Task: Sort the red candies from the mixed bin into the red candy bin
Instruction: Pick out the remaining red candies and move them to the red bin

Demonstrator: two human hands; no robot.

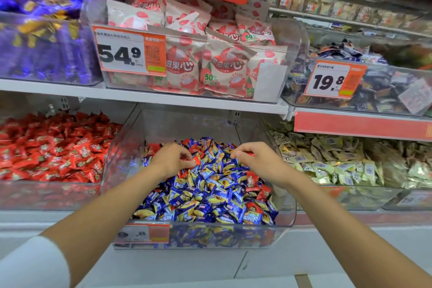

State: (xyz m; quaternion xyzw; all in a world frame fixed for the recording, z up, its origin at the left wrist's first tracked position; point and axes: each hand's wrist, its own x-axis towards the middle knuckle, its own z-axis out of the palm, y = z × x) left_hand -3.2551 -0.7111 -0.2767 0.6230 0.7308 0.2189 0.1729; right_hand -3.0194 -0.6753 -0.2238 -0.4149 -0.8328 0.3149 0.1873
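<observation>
**Two thin pinches and an edge to cross**

We have both hands in the mixed bin [205,237], in the lower centre of the frame. Our left hand [171,159] has its fingers curled and pinches a red candy [196,159] at the top of the pile [187,196]. Our right hand [253,159] is also curled, and a red wrapper [248,154] shows at its fingertips. It seems to hold one piece, but we cannot tell how firmly. The red bin [46,194] stands just beside, at the lower left. Other red pieces [253,181] lie on the right side of the pile, among the blue candies [222,196].

In our judgement, several things can go wrong from here. Each grip is only on a thin, smooth wrapper, so a candy may slip out while it passes over the bin edges, and fall back or fall outside. A blue candy may catch between the fingers and go into the red bin by mistake. The right hand has the longer way to the left and must pass the other arm. The pile is loose, so digging may bury the red pieces.
</observation>
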